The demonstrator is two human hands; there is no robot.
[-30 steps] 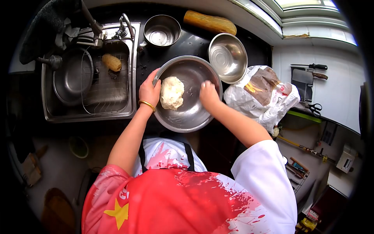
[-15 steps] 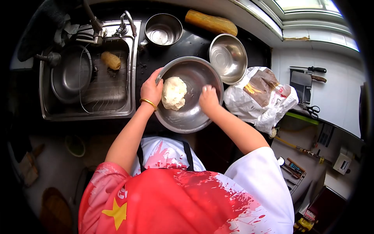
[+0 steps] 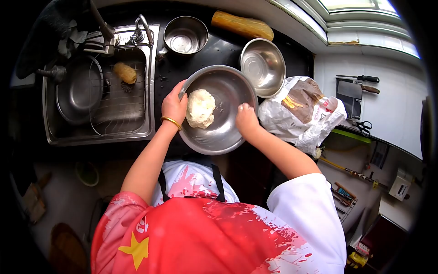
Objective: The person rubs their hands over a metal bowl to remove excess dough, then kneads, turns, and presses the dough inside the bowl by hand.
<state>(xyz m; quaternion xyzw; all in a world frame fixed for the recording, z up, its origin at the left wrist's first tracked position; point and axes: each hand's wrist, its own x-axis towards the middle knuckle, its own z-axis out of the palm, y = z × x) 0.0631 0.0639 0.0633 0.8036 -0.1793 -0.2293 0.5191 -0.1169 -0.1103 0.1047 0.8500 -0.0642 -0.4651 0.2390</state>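
Note:
A wide steel mixing bowl [image 3: 223, 137] sits on the dark counter in front of me. Inside it, toward the left, rests a rough, pale lump of dough [image 3: 200, 108]. My left hand [image 3: 174, 104], with a gold bangle at the wrist, grips the bowl's left rim, fingers partly hidden behind it. My right hand [image 3: 247, 119] is closed inside the bowl near the right wall, apart from the dough. Its fingertips are bunched and whitish; whatever lies within the fingers is hidden. Thin pale smears mark the bowl's inner surface.
A second steel bowl [image 3: 263, 68] and a white plastic bag [image 3: 292, 112] stand on the right. Behind are a steel pot [image 3: 186, 35] and a long orange-tan squash [image 3: 242, 25]. The sink [image 3: 150, 91] on the left holds a rack and a tan vegetable [image 3: 125, 73]. Knives [image 3: 351, 93] hang right.
My right hand has moved slightly toward the bowl's right wall, fingers still curled. My left hand keeps its grip on the rim. The whole view has shifted a little.

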